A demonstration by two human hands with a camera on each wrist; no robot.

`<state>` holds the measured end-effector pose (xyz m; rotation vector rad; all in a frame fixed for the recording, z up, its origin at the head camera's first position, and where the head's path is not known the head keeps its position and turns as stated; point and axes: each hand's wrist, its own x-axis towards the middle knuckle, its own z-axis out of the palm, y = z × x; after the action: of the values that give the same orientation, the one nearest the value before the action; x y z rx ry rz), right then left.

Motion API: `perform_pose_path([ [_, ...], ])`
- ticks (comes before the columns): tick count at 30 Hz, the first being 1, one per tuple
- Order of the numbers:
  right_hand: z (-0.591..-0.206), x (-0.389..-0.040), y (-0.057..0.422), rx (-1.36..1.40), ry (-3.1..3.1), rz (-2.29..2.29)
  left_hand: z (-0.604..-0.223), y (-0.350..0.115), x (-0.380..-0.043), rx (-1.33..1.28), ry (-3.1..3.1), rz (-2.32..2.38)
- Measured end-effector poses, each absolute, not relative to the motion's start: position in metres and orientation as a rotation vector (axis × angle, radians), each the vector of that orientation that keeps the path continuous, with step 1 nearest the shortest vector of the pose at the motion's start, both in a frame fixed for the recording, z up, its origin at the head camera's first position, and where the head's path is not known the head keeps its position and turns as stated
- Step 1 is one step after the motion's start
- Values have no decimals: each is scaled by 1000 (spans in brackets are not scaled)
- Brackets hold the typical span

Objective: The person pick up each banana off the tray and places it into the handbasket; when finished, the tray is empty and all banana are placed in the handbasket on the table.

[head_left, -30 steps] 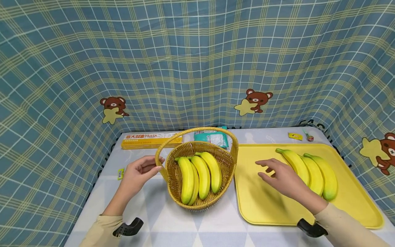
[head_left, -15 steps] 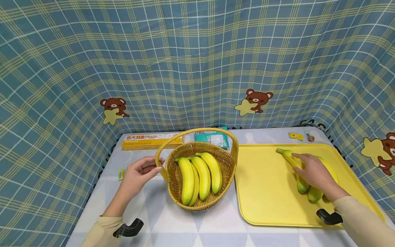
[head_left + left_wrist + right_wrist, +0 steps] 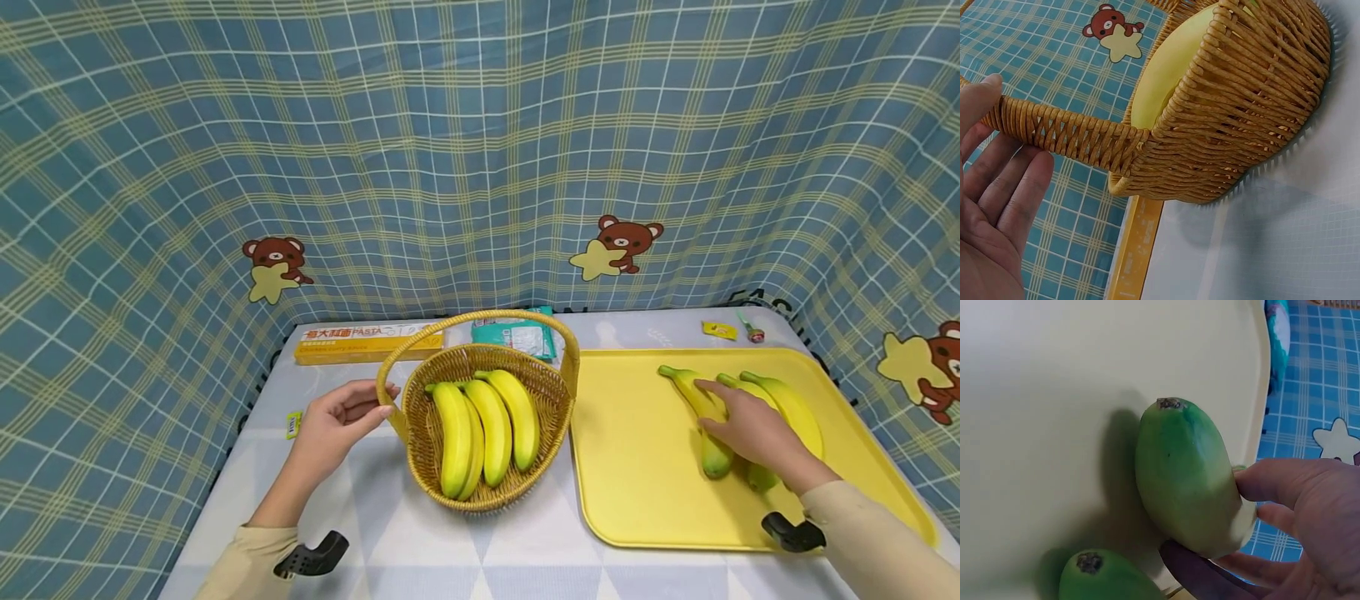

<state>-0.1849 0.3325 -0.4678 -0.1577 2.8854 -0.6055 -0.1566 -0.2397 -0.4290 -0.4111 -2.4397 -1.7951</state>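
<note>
A brown wicker basket (image 3: 487, 502) with several yellow bananas (image 3: 491, 433) in it stands at the middle of the table. My left hand (image 3: 337, 425) holds the left side of its arched handle (image 3: 1066, 128), thumb on one side and fingers on the other. On the right, my right hand (image 3: 753, 429) pinches a banana (image 3: 692, 390) above the yellow tray (image 3: 637, 467). The right wrist view shows thumb and fingers on either side of this banana's green-tipped body (image 3: 1182, 469). More bananas (image 3: 798, 412) lie on the tray, partly hidden by the right hand.
Behind the basket lie a pasta box (image 3: 367, 343) and a teal packet (image 3: 517, 337). A small green packet (image 3: 293, 424) is left of my left hand. Beyond the tray are a yellow packet (image 3: 718, 330) and a lollipop (image 3: 754, 334). Checked cloth walls surround the table.
My right hand has moved right to the bananas and taken hold of the leftmost one, which has shifted slightly left from its neighbours. My left hand and the basket have stayed put.
</note>
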Motion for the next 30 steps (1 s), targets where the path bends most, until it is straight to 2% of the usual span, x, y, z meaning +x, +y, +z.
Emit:
perform_pose_path([
  [7,-457,-173,325,-228,2829,-720,-429,-239,-157,-408,-2445,-1796],
  [16,-410,-146,296,-471,2756,-700,-430,-239,-157,-411,-2445,-1782],
  [22,-387,-134,271,-603,2706,-754,-430,-240,-157,-412,-2444,-1777],
  [30,-378,-137,221,-711,2678,-794,-429,-239,-157,-405,-2444,-1779],
])
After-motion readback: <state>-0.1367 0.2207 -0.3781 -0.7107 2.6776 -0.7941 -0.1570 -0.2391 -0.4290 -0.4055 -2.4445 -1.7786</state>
